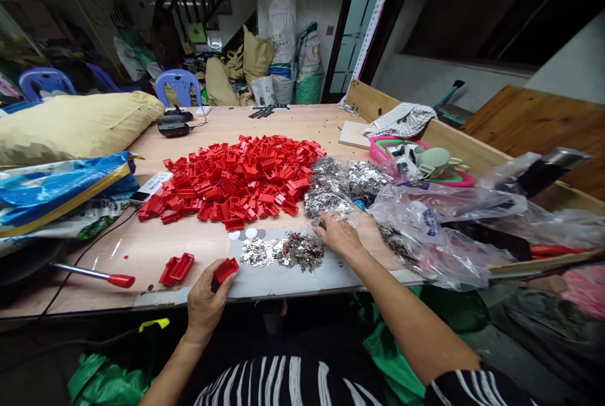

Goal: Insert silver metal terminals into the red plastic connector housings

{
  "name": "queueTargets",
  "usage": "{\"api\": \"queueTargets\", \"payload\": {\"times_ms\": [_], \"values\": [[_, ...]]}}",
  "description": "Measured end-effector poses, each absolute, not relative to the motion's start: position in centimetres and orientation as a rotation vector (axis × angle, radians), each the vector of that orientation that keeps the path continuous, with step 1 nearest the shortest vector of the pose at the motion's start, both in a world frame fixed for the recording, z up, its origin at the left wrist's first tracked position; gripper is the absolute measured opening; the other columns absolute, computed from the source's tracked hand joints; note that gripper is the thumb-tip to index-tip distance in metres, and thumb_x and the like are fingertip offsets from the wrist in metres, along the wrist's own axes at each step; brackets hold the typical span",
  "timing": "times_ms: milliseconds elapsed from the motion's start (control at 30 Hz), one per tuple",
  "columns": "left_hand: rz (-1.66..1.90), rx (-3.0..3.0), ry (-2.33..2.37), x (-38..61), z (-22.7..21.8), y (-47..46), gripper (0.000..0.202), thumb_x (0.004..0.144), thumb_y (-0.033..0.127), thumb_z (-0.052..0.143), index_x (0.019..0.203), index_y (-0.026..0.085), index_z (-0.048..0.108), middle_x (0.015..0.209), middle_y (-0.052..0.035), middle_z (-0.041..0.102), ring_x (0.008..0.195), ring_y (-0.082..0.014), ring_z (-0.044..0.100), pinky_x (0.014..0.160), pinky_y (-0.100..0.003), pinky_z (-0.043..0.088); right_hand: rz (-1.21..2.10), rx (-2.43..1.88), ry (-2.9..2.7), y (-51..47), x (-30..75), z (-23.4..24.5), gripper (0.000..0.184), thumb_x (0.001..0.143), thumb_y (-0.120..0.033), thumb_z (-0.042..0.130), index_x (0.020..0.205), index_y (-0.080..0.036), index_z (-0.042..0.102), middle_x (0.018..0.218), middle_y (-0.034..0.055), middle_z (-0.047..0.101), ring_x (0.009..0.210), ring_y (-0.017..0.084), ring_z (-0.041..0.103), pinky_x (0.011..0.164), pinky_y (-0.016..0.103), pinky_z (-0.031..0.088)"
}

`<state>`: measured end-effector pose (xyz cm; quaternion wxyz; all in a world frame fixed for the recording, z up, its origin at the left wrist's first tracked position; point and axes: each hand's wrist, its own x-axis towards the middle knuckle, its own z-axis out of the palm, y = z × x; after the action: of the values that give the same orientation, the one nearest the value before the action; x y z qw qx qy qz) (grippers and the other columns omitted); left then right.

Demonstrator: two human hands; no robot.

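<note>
My left hand [208, 299] is closed around a red plastic housing [227, 269] at the front edge of the table. Just left of it lie a couple of similar red housings [177, 268]. My right hand [339, 236] touches the near side of a clear plastic bag of small metal pieces [328, 195]. Its fingers are curled, and whatever they pinch is hidden. Between the hands, loose shiny metal pieces [258, 251] and a darker heap of small metal parts [302, 251] lie on a grey sheet [274, 281].
A large pile of red housings [250, 179] covers mid-table. At left are a red-tipped metal lever [104, 275], a phone-like device [151, 187] and sacks [70, 122]. Plastic bags [425, 223] and a pink basket [454, 179] crowd the right, beside a wooden rail [472, 147].
</note>
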<state>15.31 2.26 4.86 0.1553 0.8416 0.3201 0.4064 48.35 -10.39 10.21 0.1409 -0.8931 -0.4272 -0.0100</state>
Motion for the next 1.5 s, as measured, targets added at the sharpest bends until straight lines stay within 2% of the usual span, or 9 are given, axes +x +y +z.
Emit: {"api": "queueTargets", "payload": {"times_ms": [200,367,667,833,1000,1067,1233,1400,1500], "values": [[1.161,2.408,0.921,15.3,5.0,2.2,0.036,0.084,0.037,0.062,0.115,0.018,0.058,0.106,-0.0086,0.07,0.096,-0.0224,0.068,0.083,-0.034,0.054,-0.024,-2.567,-1.25,-10.5,49.3,10.5,0.023,0.083,-0.024,0.058,0.103,-0.018,0.067,0.103,0.0121,0.067,0.09,0.024,0.063,0.078,0.032,0.045],[1.161,2.39,0.918,15.3,5.0,2.2,0.035,0.085,0.037,0.062,0.115,0.019,0.058,0.106,-0.0082,0.07,0.095,-0.0223,0.068,0.083,-0.034,0.054,-0.03,-2.492,-1.219,-11.4,49.8,11.2,0.015,0.082,-0.02,0.055,0.09,-0.019,0.068,0.086,0.0068,0.07,0.082,0.021,0.063,0.073,0.029,0.045],[1.167,2.402,0.924,15.3,4.8,2.3,0.037,0.084,0.037,0.062,0.116,0.019,0.057,0.106,-0.0087,0.07,0.095,-0.0227,0.068,0.083,-0.035,0.055,-0.086,-2.235,-1.149,-12.9,49.3,13.0,0.018,0.085,-0.028,0.052,0.093,-0.02,0.066,0.089,0.0051,0.07,0.081,0.02,0.064,0.077,0.031,0.047],[1.163,2.397,0.923,15.3,4.8,2.2,0.037,0.084,0.038,0.062,0.116,0.02,0.057,0.105,-0.0088,0.071,0.094,-0.023,0.069,0.081,-0.035,0.055,-0.021,-2.042,-1.06,-14.3,47.1,12.5,0.021,0.085,-0.036,0.055,0.093,-0.019,0.065,0.088,0.0052,0.07,0.071,0.018,0.063,0.068,0.029,0.049],[1.159,2.379,0.931,15.3,4.9,2.1,0.037,0.084,0.039,0.062,0.115,0.02,0.058,0.104,-0.0081,0.071,0.092,-0.0228,0.069,0.079,-0.034,0.056,0.023,-1.967,-0.994,-15.7,43.6,11.7,0.02,0.086,-0.036,0.057,0.096,-0.02,0.065,0.091,0.0042,0.069,0.064,0.015,0.06,0.063,0.028,0.049],[1.154,2.377,0.933,15.3,5.0,2.1,0.037,0.084,0.039,0.062,0.115,0.02,0.058,0.105,-0.0077,0.071,0.093,-0.0225,0.069,0.079,-0.034,0.055,0.053,-1.958,-1.056,-16.1,42.3,11.2,0.018,0.087,-0.034,0.056,0.096,-0.022,0.065,0.092,0.0039,0.068,0.068,0.016,0.061,0.065,0.028,0.051],[1.155,2.389,0.937,15.4,5.2,2.1,0.036,0.084,0.04,0.061,0.114,0.02,0.058,0.104,-0.0074,0.071,0.094,-0.0223,0.069,0.08,-0.033,0.055,-0.016,-2.011,-1.292,-16.3,40.4,9.4,0.02,0.091,-0.026,0.05,0.107,-0.023,0.061,0.104,0.0067,0.064,0.094,0.02,0.064,0.083,0.032,0.052],[1.144,2.393,0.931,15.3,5.2,2.1,0.036,0.085,0.039,0.061,0.115,0.019,0.058,0.105,-0.0077,0.071,0.094,-0.0222,0.068,0.081,-0.033,0.054,-0.069,-2.173,-1.331,-16.2,40.3,9.2,0.028,0.091,-0.028,0.05,0.118,-0.026,0.056,0.116,0.0078,0.06,0.099,0.023,0.064,0.081,0.035,0.055],[1.146,2.394,0.922,15.2,5.2,2.1,0.036,0.085,0.038,0.061,0.115,0.019,0.057,0.106,-0.0077,0.07,0.095,-0.0219,0.068,0.082,-0.033,0.054,-0.049,-2.155,-1.302,-16.4,41.2,10.0,0.027,0.091,-0.031,0.05,0.117,-0.025,0.056,0.117,0.008,0.06,0.097,0.022,0.064,0.082,0.035,0.053]]}}
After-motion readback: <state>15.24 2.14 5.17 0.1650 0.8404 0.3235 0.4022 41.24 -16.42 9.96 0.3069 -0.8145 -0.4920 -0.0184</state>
